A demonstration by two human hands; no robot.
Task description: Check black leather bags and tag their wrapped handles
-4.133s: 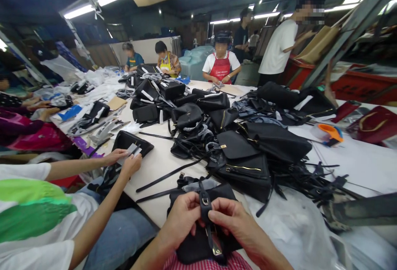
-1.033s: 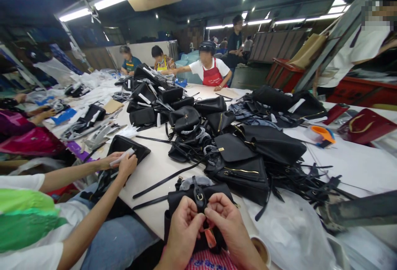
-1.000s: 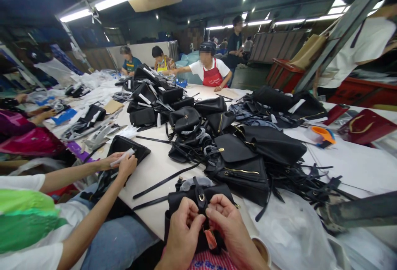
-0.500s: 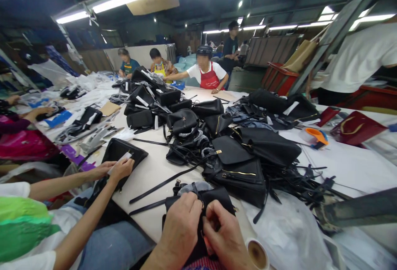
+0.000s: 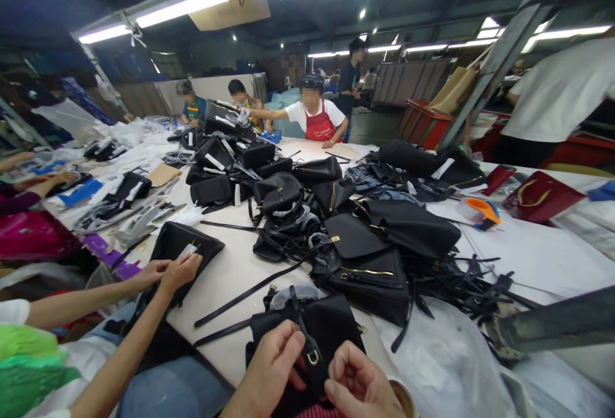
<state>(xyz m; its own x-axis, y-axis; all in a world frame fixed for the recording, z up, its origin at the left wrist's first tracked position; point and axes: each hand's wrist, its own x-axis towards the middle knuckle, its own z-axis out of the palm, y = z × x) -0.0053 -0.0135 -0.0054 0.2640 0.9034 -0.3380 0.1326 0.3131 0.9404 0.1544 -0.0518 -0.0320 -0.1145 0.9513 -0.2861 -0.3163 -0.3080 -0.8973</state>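
Note:
A small black bag [image 5: 331,328] lies at the near table edge in front of me, grey stuffing showing at its top. A black strap with a gold buckle [image 5: 312,357] runs down its front. My left hand [image 5: 271,367] pinches that strap just left of the buckle, fingers closed. My right hand [image 5: 358,386] is curled into a loose fist right of the buckle, touching the bag; what its fingers hold is hidden.
A heap of black bags [image 5: 365,245] and loose straps [image 5: 250,290] fills the white table [image 5: 235,264]. A co-worker's hands [image 5: 168,271] at my left work on a flat black bag [image 5: 185,245]. Clear plastic [image 5: 446,367] lies right. Other people stand and sit at the far end.
My view has tilted up and my hands have dropped toward the frame bottom. The buckle strap, covered half a second ago, shows again between my hands. The small orange tag is out of sight.

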